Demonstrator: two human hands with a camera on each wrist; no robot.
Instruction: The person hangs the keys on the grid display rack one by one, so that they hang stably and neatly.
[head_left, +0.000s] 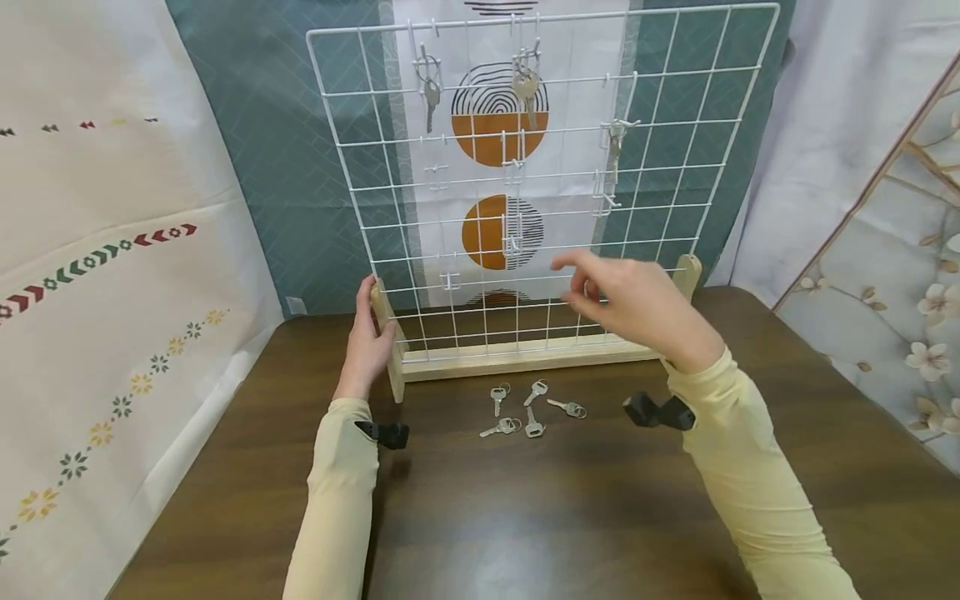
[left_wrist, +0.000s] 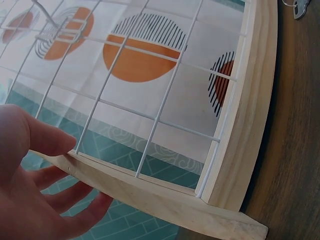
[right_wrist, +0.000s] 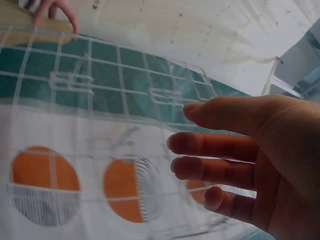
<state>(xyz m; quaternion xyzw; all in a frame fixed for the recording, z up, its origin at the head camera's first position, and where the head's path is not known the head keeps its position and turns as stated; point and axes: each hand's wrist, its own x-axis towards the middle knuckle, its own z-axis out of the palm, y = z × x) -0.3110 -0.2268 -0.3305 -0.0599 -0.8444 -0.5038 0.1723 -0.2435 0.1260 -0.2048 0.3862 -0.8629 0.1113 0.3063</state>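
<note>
Left hand [head_left: 365, 343] grips the post [head_left: 397, 385]; right hand [head_left: 633, 302], seemingly empty in a hazy view, has fingers apart, loose keys [head_left: 533, 428] below them. Hanging keys seems the step; next probably calls for pinching one.

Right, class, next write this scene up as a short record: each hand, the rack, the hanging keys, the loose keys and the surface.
Left hand: grips one side of the wooden stand
Right hand: raised before the white wire grid, fingers bent, nothing visible in it
Rack: white wire grid set in the wooden stand
Hanging keys: at three spots, upper left, upper middle and right
Loose keys: five, in front of the stand
Surface: brown table
</note>
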